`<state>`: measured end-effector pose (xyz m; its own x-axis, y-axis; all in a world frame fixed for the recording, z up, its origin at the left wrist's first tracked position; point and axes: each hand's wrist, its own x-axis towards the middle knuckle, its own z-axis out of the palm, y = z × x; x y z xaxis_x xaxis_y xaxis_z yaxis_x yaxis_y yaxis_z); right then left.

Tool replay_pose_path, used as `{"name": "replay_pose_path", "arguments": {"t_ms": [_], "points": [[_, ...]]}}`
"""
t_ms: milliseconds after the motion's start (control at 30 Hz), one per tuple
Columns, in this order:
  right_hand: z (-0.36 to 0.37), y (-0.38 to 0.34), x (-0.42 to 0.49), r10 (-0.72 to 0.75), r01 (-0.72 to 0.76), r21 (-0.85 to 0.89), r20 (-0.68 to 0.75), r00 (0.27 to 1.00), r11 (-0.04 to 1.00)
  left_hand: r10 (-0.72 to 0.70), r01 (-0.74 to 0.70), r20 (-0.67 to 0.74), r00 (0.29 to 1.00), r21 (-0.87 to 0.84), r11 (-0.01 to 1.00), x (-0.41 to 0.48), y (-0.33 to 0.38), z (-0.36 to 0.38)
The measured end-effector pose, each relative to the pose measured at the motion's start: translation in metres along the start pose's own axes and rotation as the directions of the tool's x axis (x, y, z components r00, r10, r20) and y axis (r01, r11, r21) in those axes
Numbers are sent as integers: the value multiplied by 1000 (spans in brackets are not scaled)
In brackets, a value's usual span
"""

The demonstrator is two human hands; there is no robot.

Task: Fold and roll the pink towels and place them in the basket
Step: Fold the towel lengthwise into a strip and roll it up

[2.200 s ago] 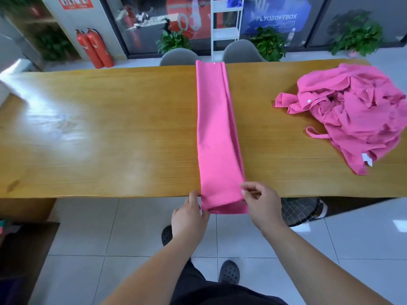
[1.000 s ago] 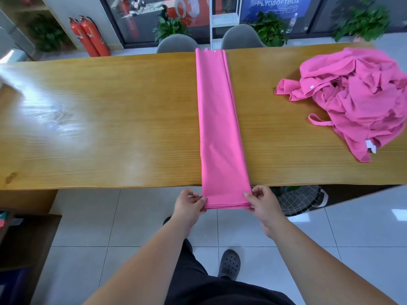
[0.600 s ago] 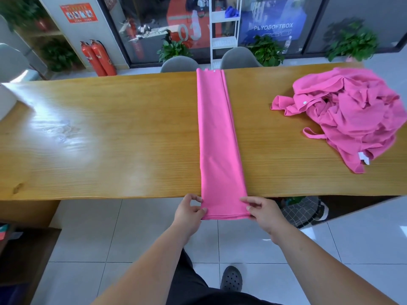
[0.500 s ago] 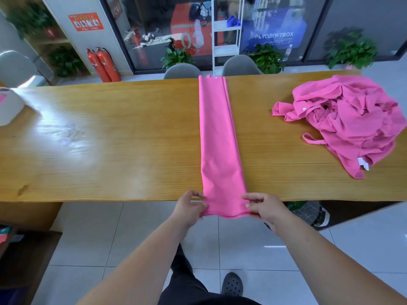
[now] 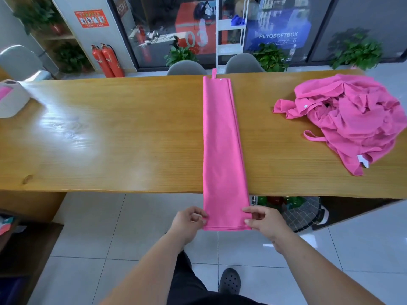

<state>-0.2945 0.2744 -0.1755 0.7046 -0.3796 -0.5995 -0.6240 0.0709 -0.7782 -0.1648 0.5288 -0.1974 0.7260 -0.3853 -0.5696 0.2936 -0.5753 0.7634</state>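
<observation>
The long wooden table (image 5: 110, 139) fills the width in front of me. Across its middle, from far edge to near edge, lies the pink towel (image 5: 220, 139), folded into one narrow strip, its near end hanging off the table over the floor. To the right sits a crumpled heap of pink towels (image 5: 356, 119), well apart from the strip, with a small white tag (image 5: 362, 160) at its near side; I cannot read anything on it. At the far left edge stands a white container (image 5: 11, 100) with something pink showing in it. Under the table on the near right is a dark mesh basket (image 5: 301, 214). My left hand (image 5: 187, 222) pinches the left corner of the hanging end and my right hand (image 5: 266, 221) pinches the right corner, the two apart by the strip's width. Beyond the table, a blue sign (image 5: 278, 35) behind glass reads "PLYOSOFTBOX", a red panel (image 5: 195, 38) shows "03", two red fire extinguishers (image 5: 108, 60) stand on the left, and a red wall notice (image 5: 91, 18) is too small to read.
</observation>
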Motion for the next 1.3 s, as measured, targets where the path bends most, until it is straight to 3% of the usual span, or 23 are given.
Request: {"name": "replay_pose_path", "arguments": {"t_ms": [167, 267, 367, 433, 467, 533, 600, 633, 700, 800, 933, 1033, 1133, 1200, 1300], "points": [[2, 23, -12, -9, 12, -115, 26, 1000, 993, 15, -15, -4, 1000, 102, 995, -14, -15, 9], [7, 46, -13, 20, 1, -307, 65, 998, 952, -17, 12, 14, 1000, 311, 950, -22, -31, 14], [10, 60, -15, 100, 21, -589, 172, 980, 808, -136, -9, 187, 973, 619, 785, -29, -38, 14], [6, 56, -11, 146, 86, -778, 224, 964, 622, -159, -75, 229, 960, 761, 644, -22, -28, 11], [5, 48, -7, 121, 117, -836, 214, 969, 536, -107, -102, 204, 973, 797, 596, -16, -18, 9], [6, 22, 4, -66, 154, -885, 139, 988, 439, 129, -166, 115, 985, 837, 521, -4, 8, 5], [10, -10, 15, -333, 235, -882, 96, 938, 408, 386, -259, 85, 918, 868, 424, 7, 37, 3], [12, -24, 22, -430, 290, -882, 114, 896, 372, 445, -291, 104, 890, 879, 377, 13, 52, 3], [17, -47, 33, -458, 358, -895, 210, 864, 265, 431, -338, 192, 882, 894, 294, 22, 74, 6], [20, -56, 42, -296, 333, -932, 280, 913, 145, 321, -326, 256, 912, 927, 185, 29, 79, 12], [24, -52, 37, -402, 343, -938, 295, 867, 51, 419, -310, 227, 879, 941, 140, 30, 72, 13], [24, -63, 44, -439, 396, -915, 328, 837, 71, 468, -349, 270, 841, 933, 89, 36, 75, 8], [19, -66, 53, -364, 370, -924, 313, 877, 99, 461, -335, 228, 858, 927, 165, 45, 79, 3], [17, -62, 56, -331, 348, -935, 309, 891, 64, 424, -324, 212, 881, 922, 214, 48, 83, 5], [20, -66, 58, -417, 369, -929, 327, 848, 21, 464, -334, 216, 859, 924, 188, 49, 93, 4]]}}
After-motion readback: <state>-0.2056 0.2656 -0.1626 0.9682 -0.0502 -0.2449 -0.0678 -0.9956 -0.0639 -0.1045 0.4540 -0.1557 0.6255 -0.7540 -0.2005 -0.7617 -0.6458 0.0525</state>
